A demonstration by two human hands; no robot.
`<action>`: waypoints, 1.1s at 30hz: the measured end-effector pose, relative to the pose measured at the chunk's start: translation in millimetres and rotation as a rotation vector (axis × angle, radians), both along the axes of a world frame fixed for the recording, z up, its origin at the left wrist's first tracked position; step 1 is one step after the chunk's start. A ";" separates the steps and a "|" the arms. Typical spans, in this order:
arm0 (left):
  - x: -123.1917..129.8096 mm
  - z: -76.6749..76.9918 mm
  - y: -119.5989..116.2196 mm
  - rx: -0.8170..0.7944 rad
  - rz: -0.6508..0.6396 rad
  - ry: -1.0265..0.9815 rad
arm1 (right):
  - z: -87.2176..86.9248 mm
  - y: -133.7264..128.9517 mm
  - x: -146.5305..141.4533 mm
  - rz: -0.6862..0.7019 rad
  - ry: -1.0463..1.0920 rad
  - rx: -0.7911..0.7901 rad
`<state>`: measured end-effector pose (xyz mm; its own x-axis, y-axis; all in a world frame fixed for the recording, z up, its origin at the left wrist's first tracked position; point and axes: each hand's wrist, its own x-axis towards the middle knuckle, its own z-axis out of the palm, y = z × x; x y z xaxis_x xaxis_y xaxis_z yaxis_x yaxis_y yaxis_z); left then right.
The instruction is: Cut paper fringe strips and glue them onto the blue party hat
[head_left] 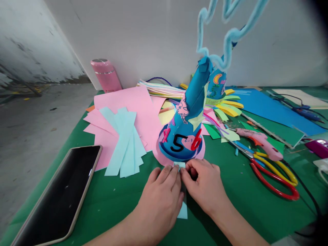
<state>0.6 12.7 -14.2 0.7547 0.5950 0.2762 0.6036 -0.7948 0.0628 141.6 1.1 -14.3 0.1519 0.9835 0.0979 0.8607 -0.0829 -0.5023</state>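
Observation:
A light blue paper strip [182, 212] lies on the green table in front of a blue paper cone hat [191, 102]. My left hand [164, 196] rests over the strip, its fingers closed on the upper part. From the other side, my right hand [202, 181] pinches the same strip near its top end, thumb and forefinger together. Both hands hide the strip's middle. The hat stands on a pink paper base [156, 150], decorated with numbers, a star and a pink figure. Fuzzy light blue wire [200, 32] rises from its tip.
More light blue strips [125, 143] lie on pink paper [135, 102] to the left, near a phone [64, 191]. Scissors [274, 177] and a pink glue gun [261, 138] lie right. Behind stand a pink bottle [106, 76] and another decorated hat [217, 83].

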 end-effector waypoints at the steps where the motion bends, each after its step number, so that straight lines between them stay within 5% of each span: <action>1: -0.1 0.2 -0.1 0.003 0.003 -0.006 | 0.1 -1.4 2.0 0.010 0.021 0.006; 8: -2.1 -0.5 0.2 -0.030 0.018 0.005 | 3.4 -11.2 17.4 0.263 0.015 0.145; 13: -1.3 -0.9 0.6 -0.018 0.016 0.004 | -0.3 -7.3 23.1 0.457 -0.060 0.102; 33: -0.3 -9.6 -0.8 -0.029 0.056 0.016 | 0.1 2.3 25.6 0.523 -0.139 0.070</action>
<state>0.3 11.9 -23.7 0.7242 0.6441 0.2464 0.6483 -0.7577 0.0753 167.2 3.3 -14.2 -0.3754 0.9146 0.1505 0.8368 0.4043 -0.3693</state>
